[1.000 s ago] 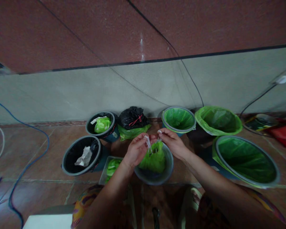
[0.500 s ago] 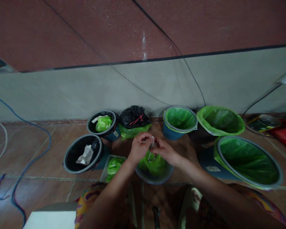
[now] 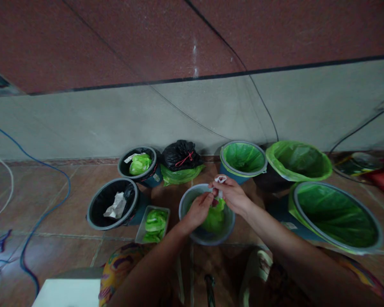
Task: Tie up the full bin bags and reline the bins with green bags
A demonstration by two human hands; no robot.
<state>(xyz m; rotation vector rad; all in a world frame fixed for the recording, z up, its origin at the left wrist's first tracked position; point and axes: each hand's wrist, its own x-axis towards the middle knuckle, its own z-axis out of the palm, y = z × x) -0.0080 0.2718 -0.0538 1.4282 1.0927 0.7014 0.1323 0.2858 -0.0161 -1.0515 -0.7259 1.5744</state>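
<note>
A grey bin (image 3: 185, 200) stands on the floor in front of me with a gathered green bag (image 3: 215, 217) inside it. My left hand (image 3: 198, 211) reaches down into the bin and grips the neck of the green bag. Just above the bin's far rim, my right hand (image 3: 232, 194) pinches the bag's white drawstring (image 3: 220, 179), which loops over its fingers. The two hands touch near the top of the bag.
Two black-lined bins (image 3: 110, 209) (image 3: 137, 164) hold rubbish at the left. A tied black bag (image 3: 179, 155) lies on a green one by the wall. Three green-lined bins (image 3: 243, 158) (image 3: 297, 161) (image 3: 336, 215) stand at right. A tray of green bags (image 3: 154, 221) and blue cable (image 3: 45, 209) lie on the floor.
The hands held the drawstrings up above the bin; now my left hand has dropped into the bin onto the bag, and the bag sits lower. My right hand keeps the string.
</note>
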